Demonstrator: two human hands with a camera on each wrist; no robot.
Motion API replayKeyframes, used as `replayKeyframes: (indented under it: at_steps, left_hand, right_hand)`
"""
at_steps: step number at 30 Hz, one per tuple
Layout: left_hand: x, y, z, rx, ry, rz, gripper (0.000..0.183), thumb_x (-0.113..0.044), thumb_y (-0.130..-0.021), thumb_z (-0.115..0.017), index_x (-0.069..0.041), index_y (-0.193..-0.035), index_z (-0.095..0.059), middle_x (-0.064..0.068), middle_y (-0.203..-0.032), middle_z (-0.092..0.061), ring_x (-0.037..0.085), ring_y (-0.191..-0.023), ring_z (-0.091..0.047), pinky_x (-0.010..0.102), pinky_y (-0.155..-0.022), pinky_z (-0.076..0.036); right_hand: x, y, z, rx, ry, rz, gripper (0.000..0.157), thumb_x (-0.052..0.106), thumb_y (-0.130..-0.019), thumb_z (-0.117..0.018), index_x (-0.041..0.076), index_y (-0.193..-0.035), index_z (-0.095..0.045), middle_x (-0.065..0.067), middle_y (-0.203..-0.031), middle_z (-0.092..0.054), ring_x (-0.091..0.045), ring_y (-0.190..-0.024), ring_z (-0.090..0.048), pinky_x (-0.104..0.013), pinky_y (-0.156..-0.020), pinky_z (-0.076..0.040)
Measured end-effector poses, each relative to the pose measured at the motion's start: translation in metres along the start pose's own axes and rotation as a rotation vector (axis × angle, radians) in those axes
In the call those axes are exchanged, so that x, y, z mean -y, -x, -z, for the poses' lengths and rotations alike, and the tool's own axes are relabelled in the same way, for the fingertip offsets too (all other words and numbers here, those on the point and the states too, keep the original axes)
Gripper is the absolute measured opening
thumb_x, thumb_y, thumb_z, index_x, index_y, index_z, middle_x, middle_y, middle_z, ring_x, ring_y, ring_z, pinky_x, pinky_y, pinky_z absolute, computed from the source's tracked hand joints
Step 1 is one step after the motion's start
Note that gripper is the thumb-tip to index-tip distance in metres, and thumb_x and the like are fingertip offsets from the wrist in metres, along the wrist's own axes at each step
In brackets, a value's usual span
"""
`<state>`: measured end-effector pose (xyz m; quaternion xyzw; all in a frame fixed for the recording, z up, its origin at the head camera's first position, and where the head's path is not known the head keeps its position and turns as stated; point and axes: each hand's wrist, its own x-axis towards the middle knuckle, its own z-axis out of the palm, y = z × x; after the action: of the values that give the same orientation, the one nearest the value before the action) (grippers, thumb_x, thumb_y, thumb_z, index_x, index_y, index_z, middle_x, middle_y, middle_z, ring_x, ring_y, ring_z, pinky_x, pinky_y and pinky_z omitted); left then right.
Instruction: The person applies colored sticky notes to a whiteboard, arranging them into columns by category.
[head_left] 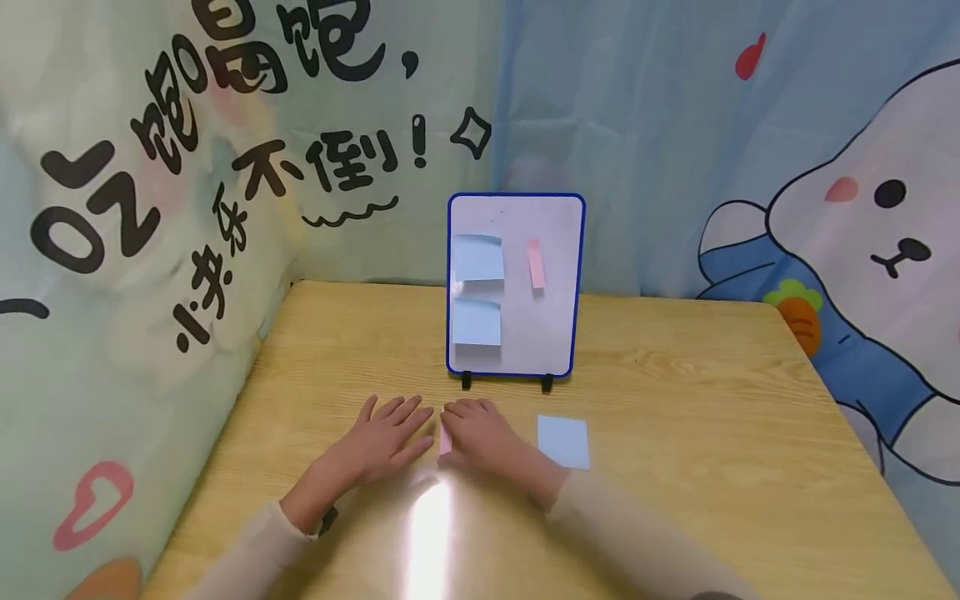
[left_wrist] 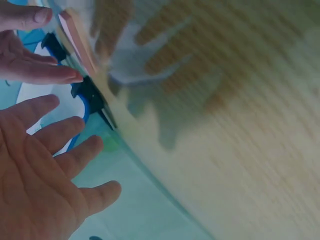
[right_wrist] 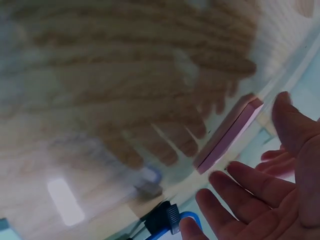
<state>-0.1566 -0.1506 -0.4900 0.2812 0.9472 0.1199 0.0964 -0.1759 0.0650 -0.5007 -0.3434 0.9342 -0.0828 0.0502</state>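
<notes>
A narrow pink sticky-note pad (head_left: 446, 440) lies on the table between the two hands, partly covered by the right hand in the head view. Over the tabletop to its left, my left hand (head_left: 381, 443) is spread, palm down and holding nothing. My right hand (head_left: 491, 437) hovers at the pad; in the right wrist view its relaxed fingers (right_wrist: 260, 185) and thumb stand either side of the pink pad (right_wrist: 230, 134), with no grip visible. A square blue sticky-note pad (head_left: 564, 442) lies beside the right wrist.
Behind the hands a blue-framed whiteboard (head_left: 517, 333) stands on black feet (head_left: 547, 383). Two blue notes (head_left: 477, 323) are stuck on its left side and a pink strip (head_left: 536, 264) on its right. Printed curtains (head_left: 637, 167) enclose the wooden table (head_left: 712, 400).
</notes>
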Motion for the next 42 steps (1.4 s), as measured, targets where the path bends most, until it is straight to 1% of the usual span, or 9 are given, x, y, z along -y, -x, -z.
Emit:
replayKeyframes:
  at_steps: [3,9,13,18,21,25,29,35,42]
  left_hand:
    - [-0.004,0.002,-0.005,0.031,-0.003,0.005,0.060,-0.052,-0.104,-0.033,-0.019,-0.154,-0.037,0.008,-0.161,-0.033,0.037,-0.147,-0.031,0.066,-0.117,-0.013]
    - [-0.006,0.002,-0.002,0.000,-0.028,0.002,0.059,-0.052,-0.104,-0.033,-0.019,-0.153,-0.039,0.008,-0.160,-0.035,0.034,-0.147,-0.033,0.064,-0.117,-0.014]
    - [-0.007,0.002,0.001,0.000,-0.021,-0.011,0.059,-0.052,-0.104,-0.033,-0.019,-0.152,-0.040,0.009,-0.159,-0.036,0.035,-0.147,-0.032,0.065,-0.117,-0.013]
    - [-0.007,0.004,0.000,0.008,-0.019,-0.006,0.059,-0.052,-0.104,-0.033,-0.019,-0.153,-0.040,0.009,-0.159,-0.036,0.035,-0.147,-0.032,0.065,-0.117,-0.013]
    - [-0.007,0.005,0.001,0.014,-0.013,-0.002,0.059,-0.053,-0.104,-0.032,-0.019,-0.153,-0.040,0.009,-0.160,-0.036,0.034,-0.147,-0.031,0.065,-0.117,-0.013]
    - [-0.008,0.005,0.001,0.019,-0.010,0.000,0.059,-0.052,-0.104,-0.032,-0.020,-0.153,-0.039,0.009,-0.160,-0.035,0.033,-0.148,-0.031,0.065,-0.117,-0.012]
    - [-0.008,0.005,0.000,0.026,0.000,0.004,0.058,-0.052,-0.105,-0.031,-0.020,-0.153,-0.039,0.009,-0.160,-0.034,0.034,-0.148,-0.030,0.065,-0.118,-0.012]
    - [-0.008,0.006,0.000,0.047,0.016,0.024,0.060,-0.055,-0.105,-0.027,-0.022,-0.154,-0.038,0.008,-0.161,-0.033,0.034,-0.149,-0.029,0.064,-0.118,-0.010]
    - [-0.009,0.008,-0.001,0.058,0.015,0.033,0.061,-0.057,-0.104,-0.025,-0.023,-0.154,-0.038,0.008,-0.161,-0.032,0.035,-0.148,-0.029,0.064,-0.118,-0.009]
  right_hand:
    - [0.003,0.002,-0.004,-0.007,0.033,0.010,0.051,0.041,-0.088,-0.072,0.003,-0.121,-0.067,-0.012,-0.131,-0.064,-0.031,-0.125,-0.057,-0.052,-0.106,-0.040]
    - [0.006,0.000,-0.003,-0.050,0.076,0.008,0.035,0.037,-0.089,-0.071,0.006,-0.105,-0.073,-0.012,-0.125,-0.067,-0.032,-0.116,-0.061,-0.052,-0.105,-0.041]
    - [0.006,-0.003,0.001,-0.023,0.071,0.001,0.033,0.037,-0.090,-0.069,0.006,-0.097,-0.075,-0.012,-0.124,-0.068,-0.032,-0.113,-0.063,-0.053,-0.106,-0.040]
    - [0.007,-0.005,0.001,0.024,0.073,-0.016,0.033,0.039,-0.090,-0.070,0.007,-0.094,-0.076,-0.013,-0.126,-0.068,-0.033,-0.115,-0.063,-0.055,-0.109,-0.037]
    - [0.008,-0.005,0.001,0.017,0.060,-0.011,0.034,0.040,-0.089,-0.070,0.007,-0.093,-0.076,-0.013,-0.127,-0.067,-0.033,-0.117,-0.061,-0.056,-0.110,-0.035]
    - [0.009,-0.004,0.001,-0.001,0.066,0.032,0.032,0.041,-0.089,-0.070,0.010,-0.093,-0.073,-0.010,-0.126,-0.067,-0.030,-0.119,-0.060,-0.052,-0.109,-0.038]
    - [0.010,-0.004,-0.001,-0.027,0.057,0.065,0.024,0.035,-0.089,-0.072,0.011,-0.088,-0.072,-0.007,-0.120,-0.069,-0.026,-0.116,-0.062,-0.050,-0.108,-0.040]
    - [0.011,-0.005,-0.001,-0.023,0.017,0.051,0.020,0.026,-0.089,-0.072,0.010,-0.077,-0.072,-0.008,-0.119,-0.071,-0.027,-0.114,-0.064,-0.053,-0.109,-0.039]
    - [0.012,-0.006,0.000,0.016,0.005,0.041,0.024,0.029,-0.091,-0.071,0.012,-0.074,-0.073,-0.009,-0.123,-0.070,-0.029,-0.115,-0.065,-0.053,-0.110,-0.039]
